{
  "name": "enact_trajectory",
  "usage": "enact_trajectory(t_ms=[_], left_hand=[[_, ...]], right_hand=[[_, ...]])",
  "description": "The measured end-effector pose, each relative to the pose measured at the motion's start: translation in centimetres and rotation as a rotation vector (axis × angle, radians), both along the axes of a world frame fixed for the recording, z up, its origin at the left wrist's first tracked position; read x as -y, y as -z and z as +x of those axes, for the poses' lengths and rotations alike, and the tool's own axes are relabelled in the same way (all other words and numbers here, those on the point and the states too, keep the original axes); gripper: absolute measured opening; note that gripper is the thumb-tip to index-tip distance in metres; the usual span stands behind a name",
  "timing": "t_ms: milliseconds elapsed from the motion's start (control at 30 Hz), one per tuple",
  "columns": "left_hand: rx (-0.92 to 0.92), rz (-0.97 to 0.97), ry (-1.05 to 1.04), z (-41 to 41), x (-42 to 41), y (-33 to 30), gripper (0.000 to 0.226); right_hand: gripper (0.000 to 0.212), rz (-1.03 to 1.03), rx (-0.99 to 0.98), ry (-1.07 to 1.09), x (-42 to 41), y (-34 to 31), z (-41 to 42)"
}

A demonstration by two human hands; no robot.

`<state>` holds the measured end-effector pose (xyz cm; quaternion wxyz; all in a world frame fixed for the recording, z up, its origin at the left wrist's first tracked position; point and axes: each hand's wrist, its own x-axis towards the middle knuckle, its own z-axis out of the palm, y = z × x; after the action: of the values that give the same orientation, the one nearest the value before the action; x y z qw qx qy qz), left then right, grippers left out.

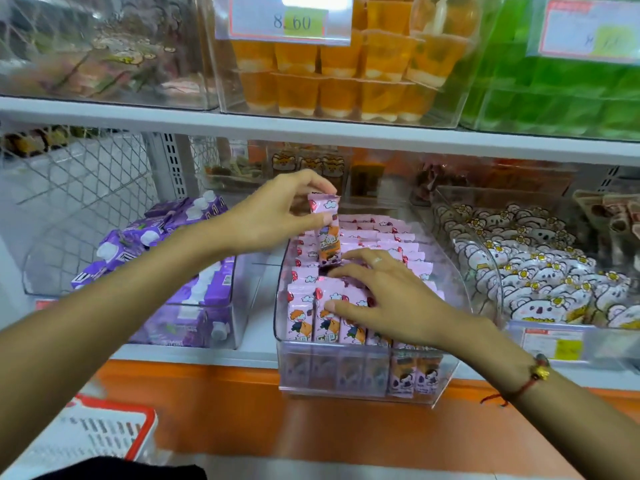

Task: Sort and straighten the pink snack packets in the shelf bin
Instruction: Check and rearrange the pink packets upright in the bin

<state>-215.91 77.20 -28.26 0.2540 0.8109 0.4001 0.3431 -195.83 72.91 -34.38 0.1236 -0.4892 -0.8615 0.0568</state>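
A clear plastic bin on the middle shelf holds several rows of pink snack packets with a cartoon child printed on them. My left hand pinches one pink packet by its top edge and holds it upright above the bin's left middle. My right hand lies flat with spread fingers on the front rows of packets, fingertips touching the upright front packets. A few packets stand in the bin's front right corner behind the clear wall.
A bin of purple drink pouches stands to the left. A bin of white bear-print packets stands to the right. Orange jelly cups and green cups fill the shelf above. A red-rimmed white basket sits low left, below the orange shelf edge.
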Motion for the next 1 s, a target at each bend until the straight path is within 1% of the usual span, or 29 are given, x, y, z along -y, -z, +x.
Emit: enact_trajectory(t_ms=[100,133,233,433,567,667,800,833,933,1000], left_hand=[[-0.13,-0.037,0.031,0.4,-0.7,0.2,0.031],[-0.207,-0.011,0.009,0.6,-0.9,0.5,0.032],[-0.478,0.163,-0.091,1.4,-1.5,1.4,0.035],[-0.761,0.276,-0.19,3.1,-2.7,1.8,0.039],[-0.824,0.25,-0.206,3.7,-2.9,2.3,0.044],[-0.837,0.291,-0.198,3.4,-2.3,1.9,0.042],[-0.751,0.369,-0.2,2.4,-0.1,1.9,0.025],[-0.775,0.38,-0.175,2.3,0.5,2.1,0.023],[-0.923,0.374,-0.109,2.5,1.5,3.0,0.029],[-0.866,0.329,-0.125,2.6,1.8,3.3,0.025]], right_hand=[[0.057,0.026,-0.018,0.001,0.0,0.2,0.1],[0.057,0.031,-0.024,-0.001,0.0,0.2,0.1],[0.059,0.052,-0.034,0.003,0.2,0.2,0.1],[0.064,0.087,-0.035,0.016,1.0,0.2,0.7],[0.068,0.102,-0.035,0.051,1.6,0.3,1.0],[0.065,0.099,-0.029,0.058,1.8,0.1,1.1],[0.063,0.088,-0.048,0.086,2.1,0.0,1.3],[0.063,0.086,-0.032,0.089,2.2,0.0,1.4],[0.062,0.092,0.007,0.085,2.4,-0.1,1.4],[0.062,0.093,0.011,0.084,2.6,-0.1,1.3]])
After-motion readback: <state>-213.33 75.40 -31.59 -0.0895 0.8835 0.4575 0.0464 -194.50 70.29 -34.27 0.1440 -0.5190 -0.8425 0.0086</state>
